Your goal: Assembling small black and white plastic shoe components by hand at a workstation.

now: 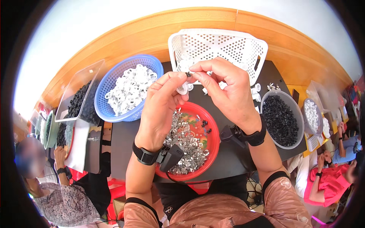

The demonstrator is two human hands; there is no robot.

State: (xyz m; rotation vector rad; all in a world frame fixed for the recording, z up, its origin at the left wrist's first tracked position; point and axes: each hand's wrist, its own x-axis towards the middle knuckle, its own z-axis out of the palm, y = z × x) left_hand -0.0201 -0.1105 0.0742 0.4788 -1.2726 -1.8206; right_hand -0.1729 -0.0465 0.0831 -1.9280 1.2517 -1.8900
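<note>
In front of my chest, both hands are raised above a red round tray [215,146] of small shiny metal clips [190,152]. My left hand [161,100] is closed, with a small white round plastic part [184,89] under its thumb and fingers. A tiny black piece [188,74] shows at the left thumb tip. My right hand [230,89] pinches at that black piece, thumb and forefinger together; its exact grip there is partly hidden. A few small black pieces [205,123] lie among the clips.
A blue basket [99,95] of white plastic parts stands left, and a white perforated basket [220,36] at the back. Right is a grey bowl [300,114] of black pieces; left, a clear bin [68,117]. Other people sit at both sides.
</note>
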